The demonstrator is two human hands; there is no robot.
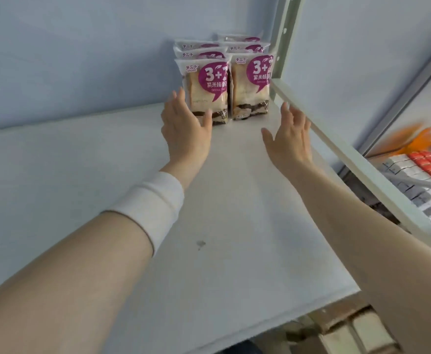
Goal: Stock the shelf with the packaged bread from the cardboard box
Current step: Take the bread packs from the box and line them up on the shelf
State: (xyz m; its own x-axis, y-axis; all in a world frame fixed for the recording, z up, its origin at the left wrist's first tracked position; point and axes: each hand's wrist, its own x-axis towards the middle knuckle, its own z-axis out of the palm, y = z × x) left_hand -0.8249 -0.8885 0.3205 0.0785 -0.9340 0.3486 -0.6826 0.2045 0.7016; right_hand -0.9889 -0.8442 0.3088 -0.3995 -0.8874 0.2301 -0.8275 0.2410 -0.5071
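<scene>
Several packaged breads with purple labels stand upright in two rows at the far right corner of the white shelf (107, 200). The front left pack (208, 90) and the front right pack (251, 88) face me. My left hand (183, 126) is spread against the left side and lower front of the front left pack, fingers apart. Just right of the packs, my right hand (289, 139) hovers open above the shelf and touches nothing. A white band wraps my left forearm. The cardboard box is out of view.
A pale green metal upright (284, 29) and the shelf's right rail (337, 146) border the packs. Beyond the rail at the right, a lower shelf holds red and white boxed goods (423, 172). Blue wall lies behind. Blurred items show below the shelf's front edge.
</scene>
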